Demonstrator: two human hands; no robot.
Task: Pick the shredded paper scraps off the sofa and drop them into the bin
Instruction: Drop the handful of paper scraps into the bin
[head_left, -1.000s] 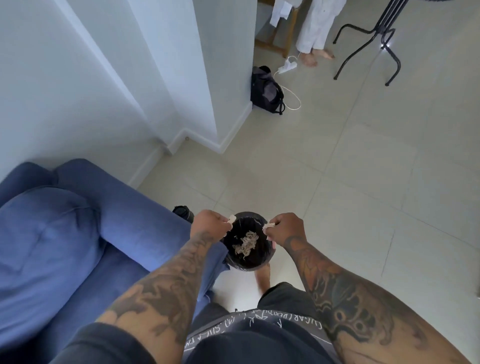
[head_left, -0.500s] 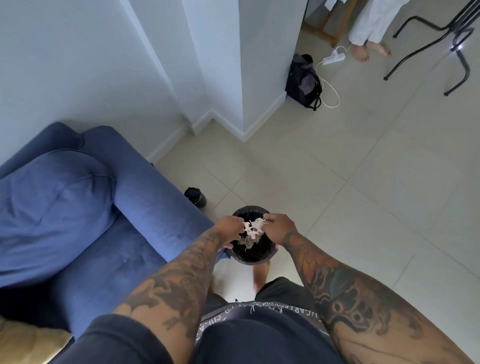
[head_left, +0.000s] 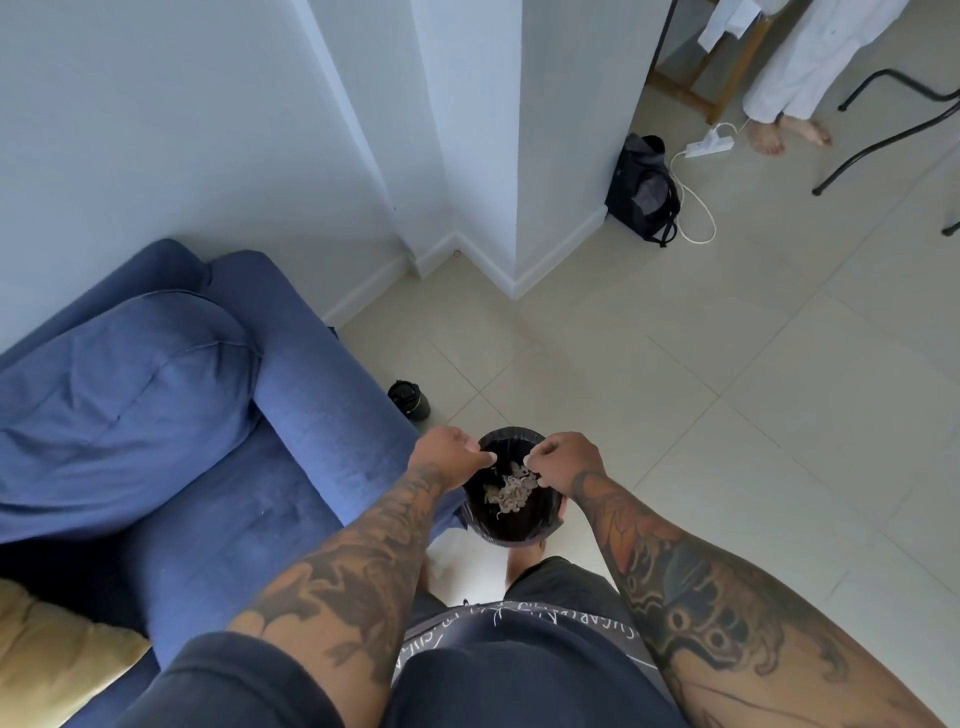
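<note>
**Both hands over bin, scraps inside**

The bin, black-lined and round, is stood upright on the tiled floor, mouth facing up, just off the front right corner of the sofa. A loose pile of pale scraps is seen inside it, tangled, with no single long axis; a few strands are trailed toward the near wall.

The left hand is held over the bin's left rim, fingers curled inward, tips pointed right toward the other hand. Whether anything is pinched in it cannot be told. The right hand is held over the right rim, fingers curled down; a few scraps appear just under its fingertips, but whether they are gripped or already loose cannot be told. The two hands are near each other, not touching.

No scraps are seen on the visible sofa seat. A dark bottle is stood on the floor beside the sofa arm. A black bag is leaned against the wall corner, well apart from the bin.
</note>
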